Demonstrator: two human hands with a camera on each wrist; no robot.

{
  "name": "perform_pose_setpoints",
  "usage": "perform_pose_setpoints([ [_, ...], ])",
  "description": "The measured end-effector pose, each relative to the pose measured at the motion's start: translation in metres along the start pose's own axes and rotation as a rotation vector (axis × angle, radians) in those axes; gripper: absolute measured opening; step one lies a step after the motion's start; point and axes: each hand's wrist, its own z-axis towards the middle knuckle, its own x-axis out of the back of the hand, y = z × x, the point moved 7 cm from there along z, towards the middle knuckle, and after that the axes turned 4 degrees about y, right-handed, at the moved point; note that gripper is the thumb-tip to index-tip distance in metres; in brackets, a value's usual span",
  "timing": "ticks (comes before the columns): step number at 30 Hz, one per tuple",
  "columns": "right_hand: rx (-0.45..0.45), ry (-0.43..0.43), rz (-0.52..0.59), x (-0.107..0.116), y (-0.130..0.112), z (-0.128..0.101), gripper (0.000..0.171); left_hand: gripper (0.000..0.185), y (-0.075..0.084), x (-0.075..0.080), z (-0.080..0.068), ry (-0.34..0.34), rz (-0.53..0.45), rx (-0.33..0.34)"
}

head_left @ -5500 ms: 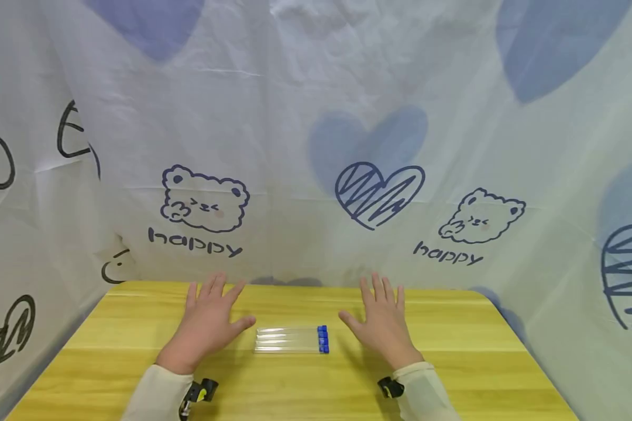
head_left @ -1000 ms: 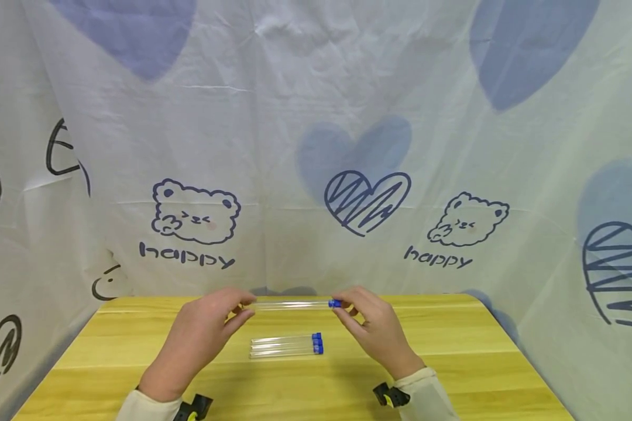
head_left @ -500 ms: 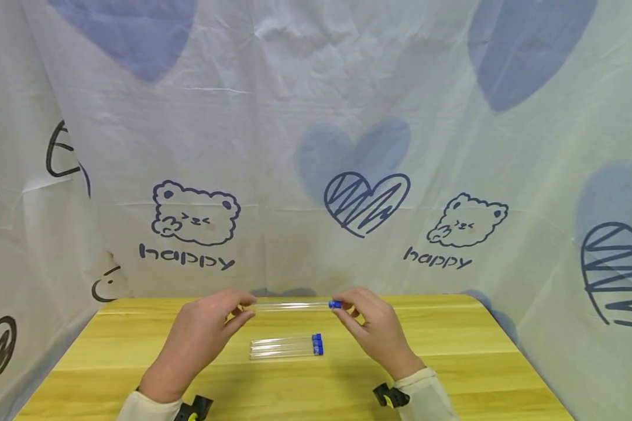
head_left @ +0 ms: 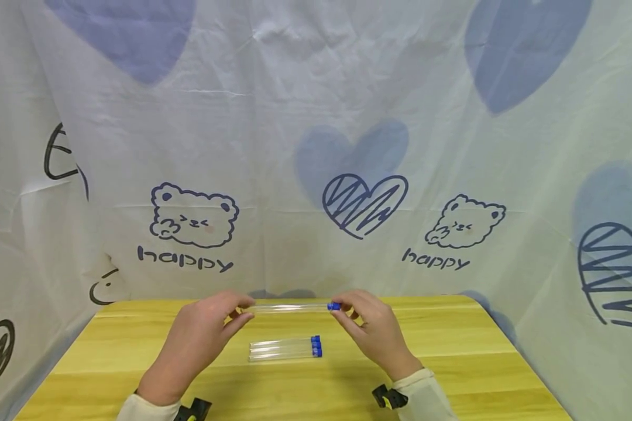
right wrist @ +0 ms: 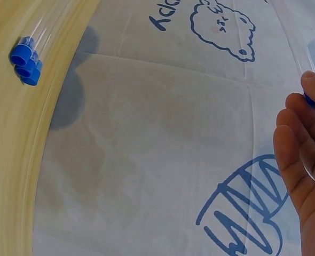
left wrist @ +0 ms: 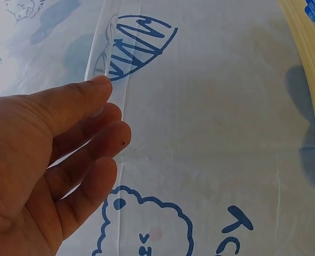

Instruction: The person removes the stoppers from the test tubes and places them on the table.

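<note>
While it hangs level above the far part of the yellow wooden table (head_left: 453, 356), the long clear plastic tube with a blue screw cap (head_left: 289, 307) is held at both ends by the two hands. The tube is slim, straight and see-through, so the printed white cloth backdrop (head_left: 316, 146) shows through its wall; nothing can be seen inside it. Its blue cap (head_left: 333, 306) sits at the right end.

The left hand (head_left: 200, 336) pinches the capless end between thumb and fingertips, the other fingers loosely curved; the left wrist view shows the clear tube (left wrist: 107, 58) running up from the fingertips (left wrist: 101, 85). The right hand (head_left: 371, 330) pinches the capped end, fingers curled around the blue cap, a sliver of which shows in the right wrist view (right wrist: 310, 99) against the fingertips (right wrist: 313, 85).

Nearer the person, between the two wrists, three more clear tubes with blue caps (head_left: 284, 348) lie flat on the table, side by side and touching, caps all to the right. They too look empty. The right wrist view catches their caps (right wrist: 25, 61) bunched together on the wood.
</note>
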Motion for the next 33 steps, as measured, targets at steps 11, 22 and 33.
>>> perform_pose_setpoints([
  [11,0.008,-0.067,-0.012,-0.0005,-0.0018,-0.0003,0.013,0.017,-0.0057,-0.0008,-0.0009,-0.001,-0.007,0.028],
  [22,-0.013,-0.022,-0.028,0.0017,0.0012,0.0008,0.021,0.017,-0.0014,0.0017,0.0014,0.038,0.013,-0.04],
  [33,0.0,-0.043,0.014,0.0013,-0.003,0.0009,0.021,0.018,-0.0026,0.0028,-0.0019,0.056,0.022,-0.052],
])
